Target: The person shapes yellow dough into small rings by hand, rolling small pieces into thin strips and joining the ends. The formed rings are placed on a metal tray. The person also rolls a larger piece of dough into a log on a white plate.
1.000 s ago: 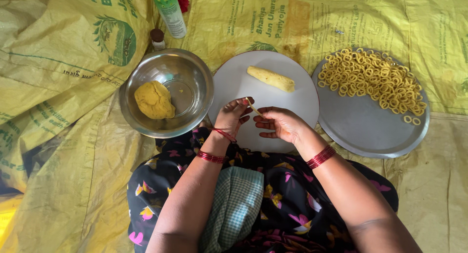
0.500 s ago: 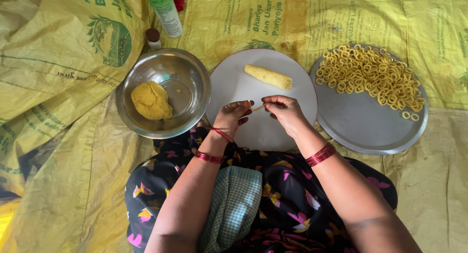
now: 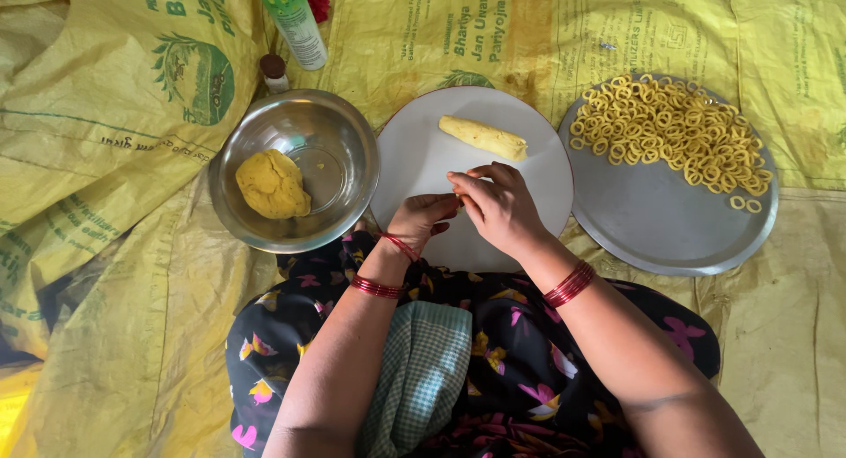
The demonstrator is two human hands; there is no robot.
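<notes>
Both hands, left hand (image 3: pixel 423 218) and right hand (image 3: pixel 498 207), pinch a thin dough strip (image 3: pixel 457 196) (barely visible) with closed fingers; overstretching could snap it.

Scene evenly lit by soft, bright daylight; shadows kept faint. Mild glare seen inside steel bowl (image 3: pixel 295 169). Focus held sharp throughout; slight wide-angle stretch noted at frame edges.

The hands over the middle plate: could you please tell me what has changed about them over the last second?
The right hand has lifted off the white plate and closed in on the left hand, fingertips now meeting over a small bit of dough, mostly hidden. The dough roll, the steel bowl with its dough lump and the tray of rings stayed put.
</notes>
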